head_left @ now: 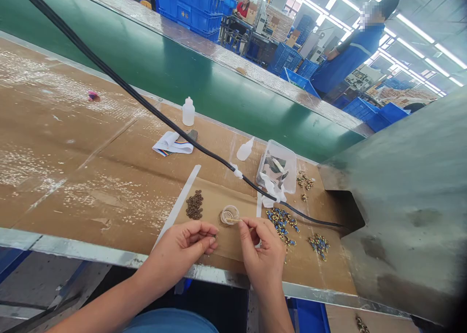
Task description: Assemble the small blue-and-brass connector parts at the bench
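Note:
My right hand point(263, 248) is closed in a pinch on a thin wooden stick point(234, 220), whose far end reaches over a small round clear cup point(230, 209). To the left of the cup, my left hand point(188, 245) is closed, thumb and forefinger pinching a small dark piece point(214, 235), mostly hidden by the fingers. Just beyond that hand lies a heap of small brown discs point(194, 205). Small blue, black and gold parts point(281, 222) are scattered to the right of my right hand, with a smaller group point(319, 245) farther right.
A black cable point(146, 104) crosses above the cardboard-covered bench point(120, 196). Behind the cup are a white bottle point(188, 112), a striped ribbon point(172, 143) and a clear plastic box point(279, 165). A metal panel point(408, 211) stands right. Beyond the green conveyor point(175, 65) are two people.

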